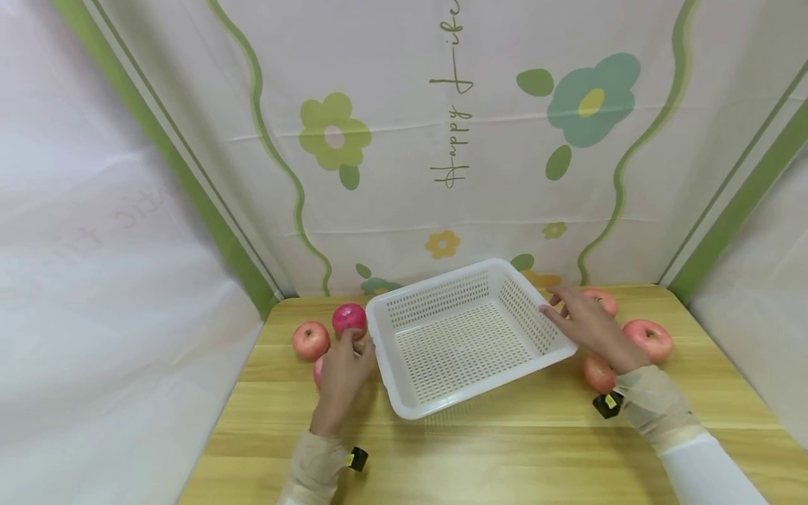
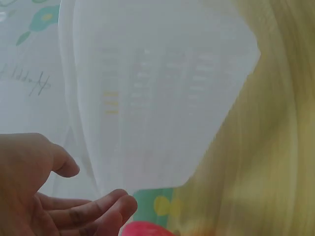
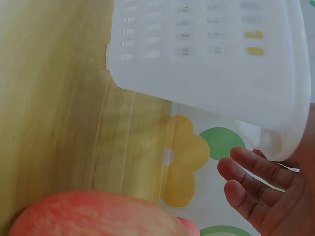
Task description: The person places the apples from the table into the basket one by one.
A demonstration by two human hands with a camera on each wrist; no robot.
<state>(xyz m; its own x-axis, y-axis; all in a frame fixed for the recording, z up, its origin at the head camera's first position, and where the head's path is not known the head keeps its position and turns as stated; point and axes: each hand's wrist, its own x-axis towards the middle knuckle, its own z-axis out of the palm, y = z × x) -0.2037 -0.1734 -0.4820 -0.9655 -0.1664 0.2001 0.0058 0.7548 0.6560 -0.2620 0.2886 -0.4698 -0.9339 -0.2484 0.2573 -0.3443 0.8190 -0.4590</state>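
A white plastic basket (image 1: 467, 386) with slotted walls sits turned at an angle on the wooden table, nothing inside it. Beside its left end is my left hand (image 1: 344, 372), thumb and fingers apart near the rim; whether they touch it I cannot tell. My right hand (image 1: 587, 322) reaches over the right end, fingers extended at the rim (image 3: 295, 123). Close to the left hand lie a deep-pink round fruit (image 1: 349, 319), an apple (image 1: 311, 340) and a partly covered pink fruit (image 1: 318, 372). Around the right hand are apples (image 1: 648, 340), one (image 1: 600, 373) under the wrist.
Another apple (image 1: 602, 300) lies behind the right hand, partly hidden. A printed curtain (image 1: 391, 203) with flowers stands right behind the table (image 1: 492, 456), and white cloth sides (image 1: 126, 280) close off left and right. Bare wood shows in front of the basket.
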